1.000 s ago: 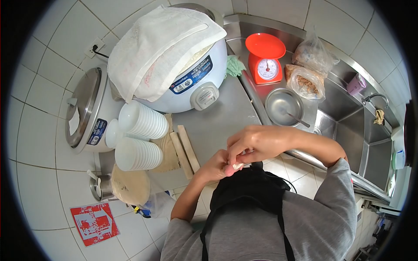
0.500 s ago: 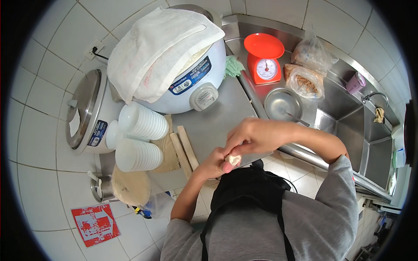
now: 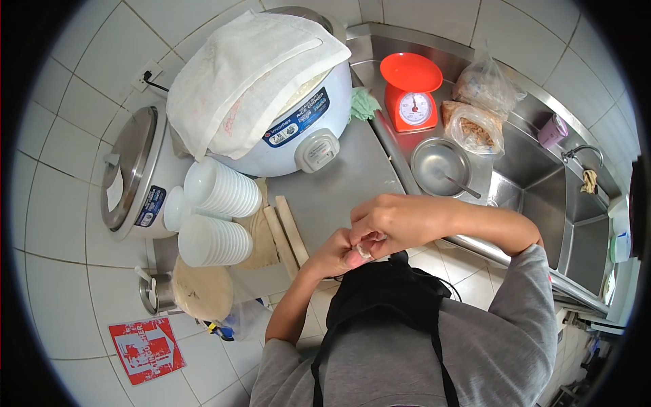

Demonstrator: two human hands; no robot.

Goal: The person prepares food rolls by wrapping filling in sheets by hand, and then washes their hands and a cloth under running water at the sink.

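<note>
Close to my body, my left hand point(image 3: 333, 256) holds a small whitish piece point(image 3: 364, 252), too small to name, near its fingertips. Bent over it from the right, my right hand point(image 3: 381, 222) touches the piece with pinched fingers, which partly cover it. The two hands meet above the front edge of the steel table point(image 3: 352, 180). Left of my left hand, two pale wooden sticks point(image 3: 286, 230) lie side by side beside a tan cloth point(image 3: 261, 244). A steel bowl point(image 3: 441, 166) with a spoon in it stands beyond my right forearm.
Stacked white cups point(image 3: 215, 241) stand at left, by a cloth-covered rice cooker point(image 3: 319, 115) and a second lidded cooker point(image 3: 129, 169). A red scale point(image 3: 413, 95), plastic bags of food point(image 3: 478, 129) and a steel sink point(image 3: 536, 197) are at right.
My right hand rose slightly off the whitish piece, showing more of it, then came back down over it. My left hand has stayed nearly in place.
</note>
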